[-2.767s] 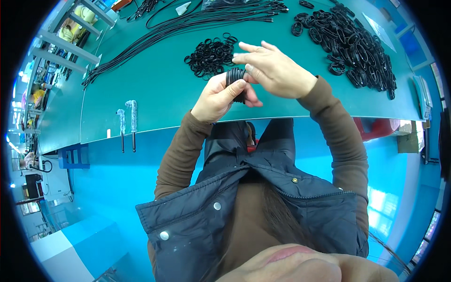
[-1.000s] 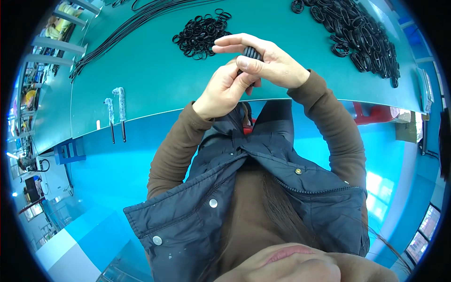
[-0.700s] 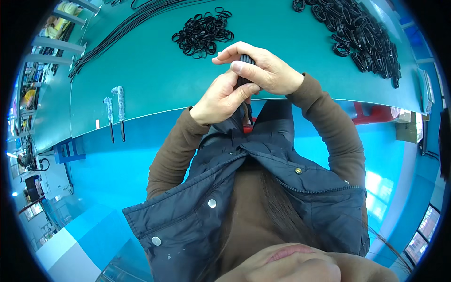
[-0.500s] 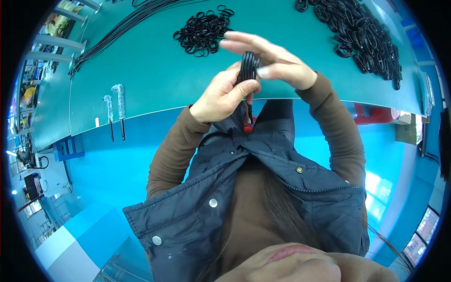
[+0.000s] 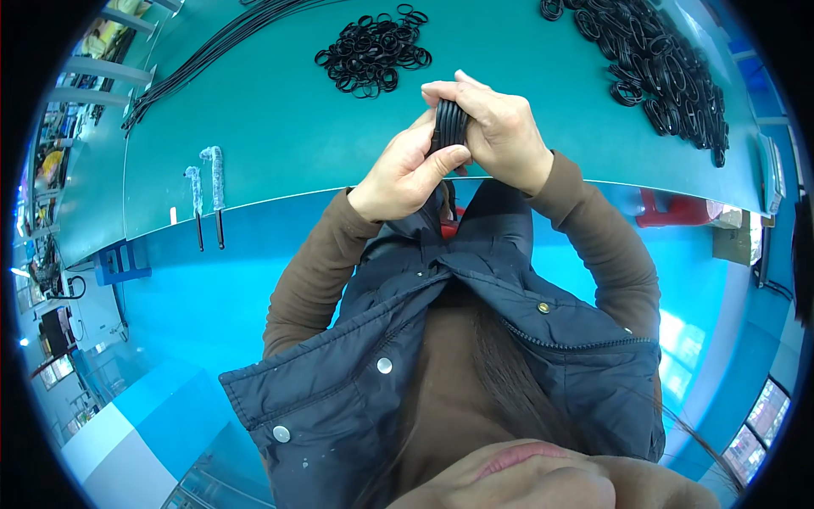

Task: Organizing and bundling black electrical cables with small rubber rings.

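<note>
Between my hands, over the near edge of the table, is a coil of black cable (image 5: 450, 125) with several turns lying side by side. My left hand (image 5: 409, 172) grips it from the left, thumb across its near end. From the right, my right hand (image 5: 509, 136) closes around the coil, its fingers reaching over the top. The fingertips behind the coil are partly hidden. Beyond my hands lies a heap of small black rings (image 5: 371, 55) on the green table (image 5: 254, 110).
Long straight black cables (image 5: 220, 42) stretch across the far left. Many coiled black cables (image 5: 661, 72) are heaped at the far right. Two plastic-wrapped tools with dark handles (image 5: 217, 182) overhang the left front edge. A red stool (image 5: 674, 209) stands below the table at right.
My right hand has come down and in, from raised with fingers apart to closed on the coil. My left hand keeps its hold in nearly the same place.
</note>
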A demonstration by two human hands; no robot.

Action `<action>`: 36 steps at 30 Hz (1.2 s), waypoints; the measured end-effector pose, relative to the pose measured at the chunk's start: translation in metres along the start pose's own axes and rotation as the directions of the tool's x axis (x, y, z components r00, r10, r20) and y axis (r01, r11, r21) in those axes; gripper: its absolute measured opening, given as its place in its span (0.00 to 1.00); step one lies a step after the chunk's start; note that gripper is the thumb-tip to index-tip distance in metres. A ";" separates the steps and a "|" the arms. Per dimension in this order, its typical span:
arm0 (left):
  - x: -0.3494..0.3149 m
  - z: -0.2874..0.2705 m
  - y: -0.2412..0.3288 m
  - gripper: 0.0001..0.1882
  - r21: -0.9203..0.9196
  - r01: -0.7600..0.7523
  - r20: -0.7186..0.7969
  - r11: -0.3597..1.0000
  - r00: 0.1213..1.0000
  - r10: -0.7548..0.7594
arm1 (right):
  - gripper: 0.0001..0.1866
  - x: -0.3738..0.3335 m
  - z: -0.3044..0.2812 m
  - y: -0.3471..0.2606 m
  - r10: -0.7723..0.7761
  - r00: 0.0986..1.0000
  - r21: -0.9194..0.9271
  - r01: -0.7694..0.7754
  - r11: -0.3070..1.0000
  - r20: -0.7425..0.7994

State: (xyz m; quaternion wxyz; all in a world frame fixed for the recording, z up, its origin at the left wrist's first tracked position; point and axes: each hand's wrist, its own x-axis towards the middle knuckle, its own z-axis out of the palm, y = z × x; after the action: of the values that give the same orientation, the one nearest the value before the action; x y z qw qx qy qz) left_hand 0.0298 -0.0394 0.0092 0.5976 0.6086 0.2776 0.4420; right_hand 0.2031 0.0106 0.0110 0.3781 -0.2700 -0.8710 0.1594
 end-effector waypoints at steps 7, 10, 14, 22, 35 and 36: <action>0.001 -0.004 -0.003 0.07 0.063 -0.058 0.036 0.996 0.998 0.056 | 0.25 0.015 -0.012 -0.011 0.161 0.965 0.628 -0.256 0.735 0.205; 0.002 0.001 -0.002 0.06 0.059 -0.090 0.033 0.994 0.996 0.088 | 0.23 0.017 -0.007 -0.014 0.195 0.964 0.615 -0.265 0.743 0.180; 0.000 0.001 -0.003 0.05 0.071 -0.023 -0.007 0.997 1.000 0.024 | 0.22 0.019 -0.001 -0.016 0.241 0.919 0.685 -0.394 0.613 0.312; -0.003 -0.004 -0.006 0.05 0.165 -0.026 -0.005 0.986 1.000 0.027 | 0.22 0.018 0.008 -0.013 0.205 0.923 0.699 -0.381 0.605 0.326; -0.013 -0.058 -0.007 0.05 -0.044 -0.035 -0.195 0.998 0.980 0.026 | 0.12 0.088 0.038 0.157 0.371 0.926 -0.146 -0.358 0.922 0.067; -0.013 -0.061 -0.007 0.06 -0.024 -0.049 -0.200 0.999 0.979 0.044 | 0.11 0.087 0.042 0.169 0.319 0.947 -0.221 -0.306 0.926 0.027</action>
State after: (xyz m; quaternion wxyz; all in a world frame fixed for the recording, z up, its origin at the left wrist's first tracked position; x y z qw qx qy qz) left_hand -0.0274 -0.0202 -0.0064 0.5649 0.5591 0.3154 0.5185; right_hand 0.1815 0.1947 -0.0484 0.2892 -0.4393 -0.8403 0.1312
